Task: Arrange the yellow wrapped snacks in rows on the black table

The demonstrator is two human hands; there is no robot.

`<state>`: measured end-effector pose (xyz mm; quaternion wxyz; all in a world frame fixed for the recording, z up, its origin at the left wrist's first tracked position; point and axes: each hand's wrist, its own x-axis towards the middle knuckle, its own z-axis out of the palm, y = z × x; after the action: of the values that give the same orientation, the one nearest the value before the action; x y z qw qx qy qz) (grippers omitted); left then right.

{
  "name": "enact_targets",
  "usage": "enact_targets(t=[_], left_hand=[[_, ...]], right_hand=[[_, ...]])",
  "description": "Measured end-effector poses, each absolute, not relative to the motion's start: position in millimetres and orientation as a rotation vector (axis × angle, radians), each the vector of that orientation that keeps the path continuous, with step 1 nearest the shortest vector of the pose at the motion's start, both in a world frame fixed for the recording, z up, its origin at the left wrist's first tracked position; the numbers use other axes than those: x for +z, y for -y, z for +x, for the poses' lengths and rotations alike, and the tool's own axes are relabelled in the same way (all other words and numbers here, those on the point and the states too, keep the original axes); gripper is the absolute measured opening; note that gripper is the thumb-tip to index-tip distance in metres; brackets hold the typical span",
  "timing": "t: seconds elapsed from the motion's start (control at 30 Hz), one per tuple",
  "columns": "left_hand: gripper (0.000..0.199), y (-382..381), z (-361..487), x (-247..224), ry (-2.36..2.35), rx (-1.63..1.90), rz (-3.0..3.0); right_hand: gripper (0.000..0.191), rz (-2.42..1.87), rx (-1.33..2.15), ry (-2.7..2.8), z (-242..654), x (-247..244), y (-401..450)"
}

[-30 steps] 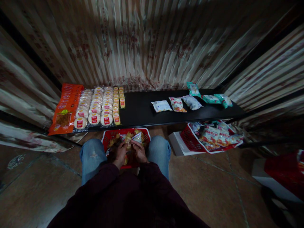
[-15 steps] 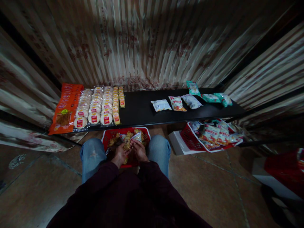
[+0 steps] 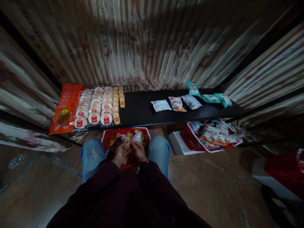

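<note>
My left hand point(image 3: 120, 153) is closed around a yellow-wrapped snack packet point(image 3: 127, 143), held upright above a red basket point(image 3: 106, 136) between my knees. Close by on the right, my right hand point(image 3: 139, 151) has its fingertips drawn together at the packet's right edge. More yellow snack packets point(image 3: 115, 139) lie in the basket, along with a white and blue snack bag point(image 3: 137, 137). My hands hide part of the basket's contents.
A black shelf point(image 3: 140, 110) crosses in front, bearing an orange bag point(image 3: 65, 109), rows of round white crackers point(image 3: 94, 117), yellow packets point(image 3: 116, 117), white bags point(image 3: 177, 104) and green bags point(image 3: 211, 98). Another red basket point(image 3: 190, 139) full of bags stands on a white box point(image 3: 175, 144).
The yellow packet has turned slightly in my fingers, and my right fingers have shifted a little at its edge. The shelf goods and baskets stay as they were.
</note>
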<state>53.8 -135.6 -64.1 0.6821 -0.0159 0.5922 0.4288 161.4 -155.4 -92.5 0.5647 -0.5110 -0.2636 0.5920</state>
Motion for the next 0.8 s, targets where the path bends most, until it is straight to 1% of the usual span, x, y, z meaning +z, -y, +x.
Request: enact_targets(t=[0.07, 0.17, 0.4, 0.63, 0.8], left_hand=[[0.005, 135, 55, -66, -1.381, 0.968, -0.006], [0.004, 137, 56, -69, -1.447, 0.982, 0.122], [0.026, 151, 59, -72, -1.501, 0.989, 0.538], [0.033, 155, 61, -80, -1.515, 0.929, 0.941], [0.04, 157, 65, -88, -1.545, 0.965, 1.137]], right_hand=[[0.032, -1.228, 1.35, 0.7, 161, -97, 155], [0.037, -1.268, 1.339, 0.73, 160, -105, 155], [0.042, -1.313, 1.33, 0.732, 159, -112, 153], [0.048, -1.305, 1.388, 0.764, 160, -104, 156], [0.044, -1.32, 1.362, 0.815, 161, -106, 156]])
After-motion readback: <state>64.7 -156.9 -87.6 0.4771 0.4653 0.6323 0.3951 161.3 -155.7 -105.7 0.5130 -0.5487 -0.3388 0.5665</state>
